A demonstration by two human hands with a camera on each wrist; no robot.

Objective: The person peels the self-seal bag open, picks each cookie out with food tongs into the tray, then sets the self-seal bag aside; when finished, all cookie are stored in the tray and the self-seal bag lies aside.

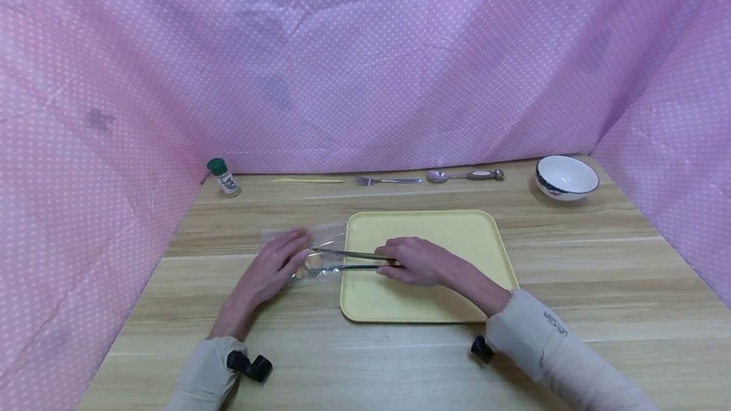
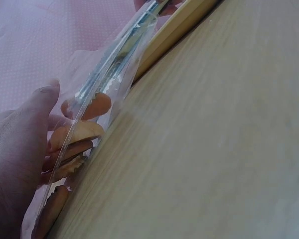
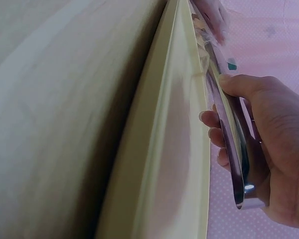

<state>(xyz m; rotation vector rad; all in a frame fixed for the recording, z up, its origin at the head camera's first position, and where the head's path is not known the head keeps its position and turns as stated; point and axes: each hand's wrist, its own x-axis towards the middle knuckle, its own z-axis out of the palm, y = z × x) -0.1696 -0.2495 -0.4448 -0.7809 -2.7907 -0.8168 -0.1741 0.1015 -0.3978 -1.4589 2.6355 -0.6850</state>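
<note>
A clear plastic bag (image 1: 328, 233) with several golden-brown cookies (image 2: 79, 130) inside lies on the table, left of the yellow tray. My left hand (image 1: 274, 265) holds this bag, thumb on the near side and fingers toward the far side, partly hidden behind the cookies in the left wrist view. My right hand (image 1: 419, 260) grips metal tongs (image 3: 229, 134) above the tray, thumb on one arm and fingers on the other. The tongs' two arms stand apart and reach leftward into the bag, to the cookies. Their tips are hard to make out through the plastic.
The yellow tray (image 1: 365, 306) lies under my right hand. Along the back stand or lie a green-capped shaker (image 1: 224, 177), a gold-coloured knife (image 1: 307, 181), a fork (image 1: 394, 181), a spoon (image 1: 438, 176) and a white bowl (image 1: 567, 176). Pink dotted cloth (image 1: 365, 81) surrounds the table.
</note>
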